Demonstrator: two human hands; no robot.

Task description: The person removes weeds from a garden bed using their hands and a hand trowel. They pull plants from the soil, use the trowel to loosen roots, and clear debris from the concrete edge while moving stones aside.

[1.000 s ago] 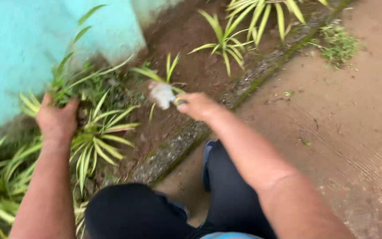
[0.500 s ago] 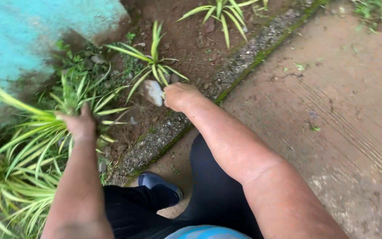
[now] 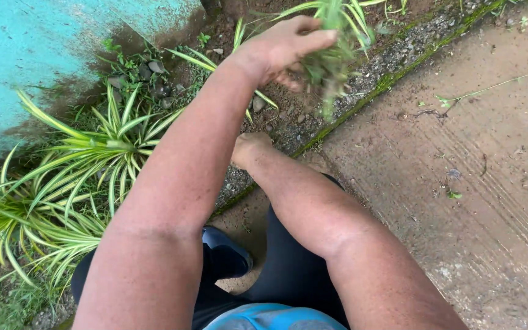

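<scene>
My left hand [image 3: 288, 46] is raised over the soil bed, shut on a clump of pulled green weeds [image 3: 332, 67] that hangs blurred from its fingers. My right hand [image 3: 249, 150] is lower, by the stone kerb [image 3: 362, 104]. It is partly hidden behind my left forearm, so what it holds does not show. Striped green-and-white plants [image 3: 102, 153] grow in the bed to the left of both arms.
A turquoise wall [image 3: 44, 55] backs the bed at the left. A mossy kerb runs diagonally between the soil and a dirty concrete path [image 3: 472, 183] on the right. My dark trousers and a dark shoe [image 3: 227, 253] are at the bottom.
My left hand has lifted from the striped plants up and to the right, now with weeds in it. My right hand has dropped low by the kerb, and the white thing it held is out of sight.
</scene>
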